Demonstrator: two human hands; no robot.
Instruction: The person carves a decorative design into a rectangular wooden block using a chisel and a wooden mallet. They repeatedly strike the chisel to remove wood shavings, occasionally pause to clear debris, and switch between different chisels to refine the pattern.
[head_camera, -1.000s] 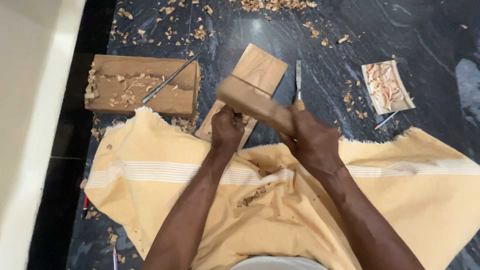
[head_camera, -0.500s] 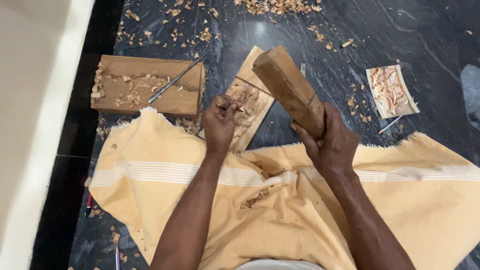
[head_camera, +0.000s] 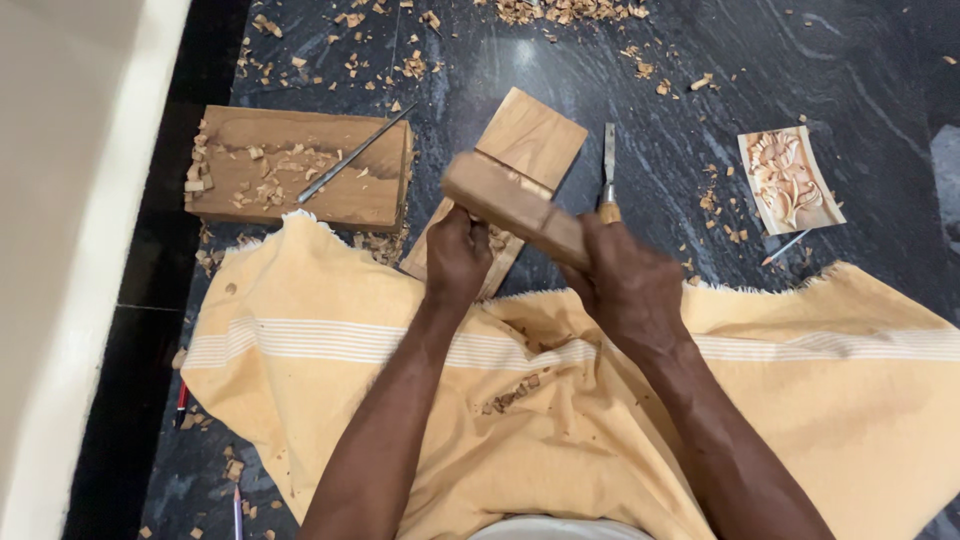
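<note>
the mallet (head_camera: 512, 207), gripped by the right hand (head_camera: 625, 283), has swung down onto the left hand (head_camera: 457, 256), clenched perhaps around a tool; a chisel (head_camera: 607, 172) lies beside the plank (head_camera: 527, 140).

Matt bare wood mallet (head_camera: 510, 205) and plank (head_camera: 520, 150); glossy dark veined stone floor (head_camera: 800, 70); soft woven yellow cloth (head_camera: 560, 420); metal chisel (head_camera: 608, 165).

A thick rectangular wooden block (head_camera: 300, 180) carries a thin metal rod (head_camera: 355, 153) and shavings. A small carved floral wooden panel (head_camera: 789, 180) lies on the dark marble floor (head_camera: 700, 60).
</note>
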